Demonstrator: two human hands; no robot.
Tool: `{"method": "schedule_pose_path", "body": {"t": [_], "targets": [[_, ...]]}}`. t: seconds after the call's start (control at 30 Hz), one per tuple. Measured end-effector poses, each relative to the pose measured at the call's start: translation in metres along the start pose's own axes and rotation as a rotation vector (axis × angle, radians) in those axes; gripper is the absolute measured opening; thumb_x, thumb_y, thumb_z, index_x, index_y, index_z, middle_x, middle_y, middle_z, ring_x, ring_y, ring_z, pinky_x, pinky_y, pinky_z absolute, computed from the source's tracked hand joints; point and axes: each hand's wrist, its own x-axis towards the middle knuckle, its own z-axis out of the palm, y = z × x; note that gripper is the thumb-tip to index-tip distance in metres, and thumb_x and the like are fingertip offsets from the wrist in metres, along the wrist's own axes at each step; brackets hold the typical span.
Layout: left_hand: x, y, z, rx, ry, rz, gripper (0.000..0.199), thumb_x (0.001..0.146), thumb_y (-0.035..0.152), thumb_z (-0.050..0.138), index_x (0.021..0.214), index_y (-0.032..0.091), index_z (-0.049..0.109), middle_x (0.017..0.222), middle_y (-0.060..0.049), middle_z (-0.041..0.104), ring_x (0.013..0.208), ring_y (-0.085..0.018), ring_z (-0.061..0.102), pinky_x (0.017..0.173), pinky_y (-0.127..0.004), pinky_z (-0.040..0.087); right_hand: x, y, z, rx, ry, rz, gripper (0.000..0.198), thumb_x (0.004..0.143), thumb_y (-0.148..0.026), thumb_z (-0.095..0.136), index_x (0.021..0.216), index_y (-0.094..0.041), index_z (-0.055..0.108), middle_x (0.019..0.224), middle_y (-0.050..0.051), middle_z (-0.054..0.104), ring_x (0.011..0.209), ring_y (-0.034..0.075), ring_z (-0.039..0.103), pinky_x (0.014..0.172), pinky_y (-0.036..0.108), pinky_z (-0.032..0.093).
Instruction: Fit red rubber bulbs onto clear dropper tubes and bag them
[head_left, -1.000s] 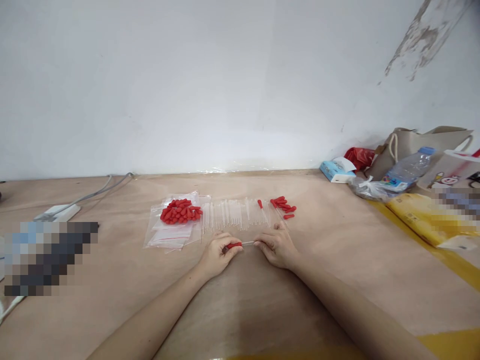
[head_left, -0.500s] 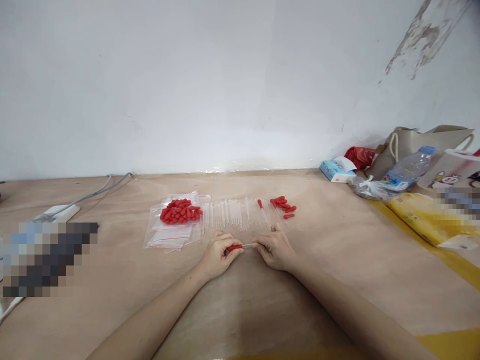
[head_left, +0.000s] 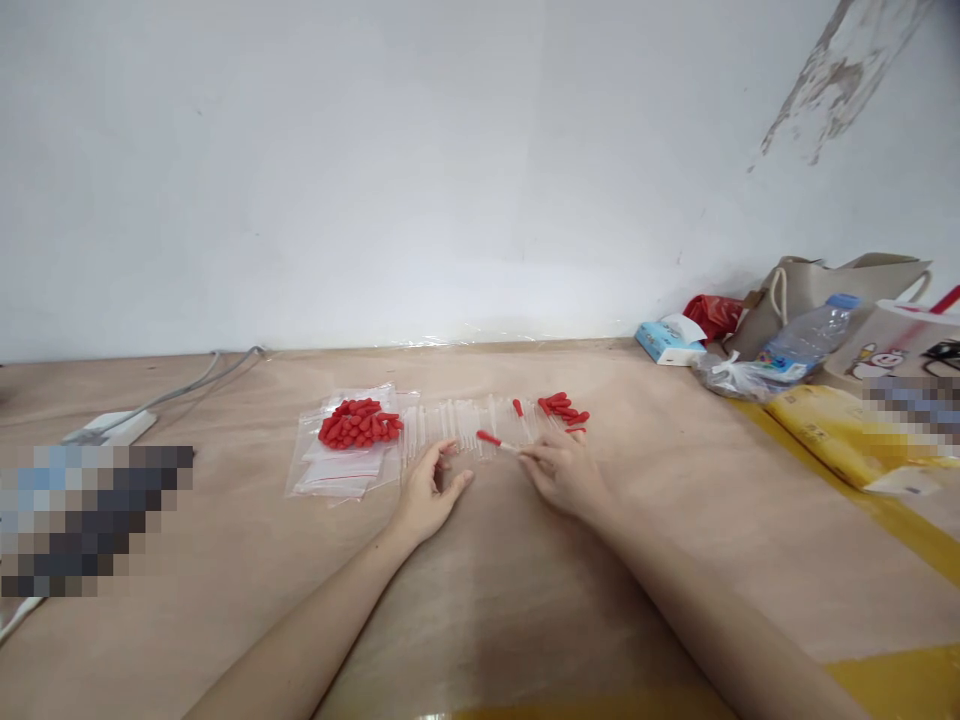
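Observation:
My right hand (head_left: 562, 470) pinches the clear tube of a dropper (head_left: 490, 438), whose red rubber bulb points left. My left hand (head_left: 435, 488) is empty, its thumb and fingers apart, just left of the dropper. Beyond both hands lies a row of clear glass tubes (head_left: 454, 422). To their left, a pile of red rubber bulbs (head_left: 360, 425) rests on clear zip bags (head_left: 341, 475). Right of the row, several red-bulbed droppers (head_left: 559, 405) lie together, their tubes partly hidden by my right hand. One more red bulb (head_left: 517, 408) sits slightly apart from that group.
A blue tissue pack (head_left: 670, 342), a plastic bottle (head_left: 814, 335), a beige bag (head_left: 862, 275) and a yellow packet (head_left: 840, 430) crowd the right side. On the left are a white power strip (head_left: 120, 428) with a grey cable and a pixelated dark object (head_left: 112, 520). A wall stands behind.
My left hand has let go of the red bulb and opened. My right hand has moved slightly forward and right, carrying the dropper away from the left hand.

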Motion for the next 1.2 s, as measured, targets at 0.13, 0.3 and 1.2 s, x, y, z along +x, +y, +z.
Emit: {"method": "schedule_pose_path", "body": {"t": [0.13, 0.3, 1.2], "targets": [[0.001, -0.003, 0.001, 0.03, -0.037, -0.007, 0.031, 0.076, 0.029, 0.056, 0.106, 0.02, 0.052, 0.09, -0.003, 0.058, 0.077, -0.015, 0.053, 0.072, -0.029, 0.043, 0.011, 0.016, -0.001, -0.016, 0.118, 0.344, 0.022, 0.079, -0.028, 0.046, 0.087, -0.022, 0.066, 0.073, 0.002, 0.063, 0.073, 0.016, 0.053, 0.068, 0.028, 0.026], [0.001, -0.002, 0.0, 0.063, -0.072, -0.002, 0.029, 0.077, 0.029, 0.055, 0.104, 0.019, 0.054, 0.082, -0.002, 0.055, 0.075, -0.015, 0.052, 0.069, -0.028, 0.042, 0.025, 0.022, 0.007, -0.088, 0.161, 0.46, 0.023, 0.078, -0.028, 0.043, 0.081, -0.02, 0.064, 0.076, 0.001, 0.064, 0.073, 0.015, 0.055, 0.07, 0.029, 0.023], [0.0, 0.001, 0.0, 0.065, -0.145, 0.021, 0.016, 0.077, 0.025, 0.055, 0.091, 0.022, 0.06, 0.09, -0.002, 0.055, 0.073, -0.013, 0.053, 0.065, -0.025, 0.042, 0.03, 0.04, 0.01, -0.263, -0.09, 0.727, 0.024, 0.074, -0.037, 0.047, 0.076, -0.021, 0.063, 0.079, 0.005, 0.064, 0.079, 0.021, 0.057, 0.081, 0.039, 0.025]]}}
